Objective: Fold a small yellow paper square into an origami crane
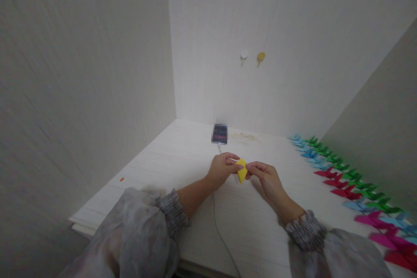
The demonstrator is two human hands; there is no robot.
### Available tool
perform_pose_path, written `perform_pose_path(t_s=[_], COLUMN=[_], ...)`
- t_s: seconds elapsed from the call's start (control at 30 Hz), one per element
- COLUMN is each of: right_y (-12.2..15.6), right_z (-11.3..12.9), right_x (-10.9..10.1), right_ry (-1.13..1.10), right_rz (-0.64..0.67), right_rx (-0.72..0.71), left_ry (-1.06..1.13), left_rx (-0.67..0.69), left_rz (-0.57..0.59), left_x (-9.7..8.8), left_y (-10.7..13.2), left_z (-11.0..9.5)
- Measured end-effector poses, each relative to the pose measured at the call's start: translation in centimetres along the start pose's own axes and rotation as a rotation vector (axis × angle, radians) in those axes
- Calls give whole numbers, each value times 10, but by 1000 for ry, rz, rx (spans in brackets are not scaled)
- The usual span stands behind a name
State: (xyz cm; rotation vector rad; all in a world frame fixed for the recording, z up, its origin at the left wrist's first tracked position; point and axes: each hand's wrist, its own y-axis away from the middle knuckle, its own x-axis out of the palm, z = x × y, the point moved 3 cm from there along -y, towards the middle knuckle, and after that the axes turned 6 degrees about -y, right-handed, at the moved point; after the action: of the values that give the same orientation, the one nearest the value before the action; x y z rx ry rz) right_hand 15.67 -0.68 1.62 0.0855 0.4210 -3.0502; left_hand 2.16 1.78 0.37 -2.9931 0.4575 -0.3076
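A small yellow piece of folded paper (241, 173), roughly kite-shaped, is held above the white table between both hands. My left hand (223, 169) pinches its left side, with the thumb lying on the front face. At its right edge, the thumb and fingertips of my right hand (265, 176) close on the paper. The narrow end of the paper points down towards me. The fingers behind the paper are partly hidden.
Rows of folded paper cranes (345, 192) in green, blue, red and pink line the table's right side. A phone (220, 134) with a cable (219, 226) stands near the back wall. An orange scrap (121, 179) lies left. Two hooks (261, 57) are on the wall.
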Motion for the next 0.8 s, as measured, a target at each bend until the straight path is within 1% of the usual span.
perform_pose_path(t_s=[0.13,0.27,0.37,0.47,0.6,0.8], right_y=[2,3,2,1,1,2], right_z=[5,4,3,1,-4,-9], right_x=[3,2,1,2,5,7], right_ry=[28,54,62,57,62,25], right_rz=[-7,-56,-92,-90,-122,-155], right_rx=[-13,-28,-51,-56,-79,-75], left_ry=[-7,-3,-12,-28,-7,38], left_rx=[3,-67,-127,-154,-180,-159], left_rz=[8,41,111,189,162,122], left_x=[1,1,4,7,7,6], left_y=[1,2,4,6,5,3], left_z=[-2,1,5,6,8,8])
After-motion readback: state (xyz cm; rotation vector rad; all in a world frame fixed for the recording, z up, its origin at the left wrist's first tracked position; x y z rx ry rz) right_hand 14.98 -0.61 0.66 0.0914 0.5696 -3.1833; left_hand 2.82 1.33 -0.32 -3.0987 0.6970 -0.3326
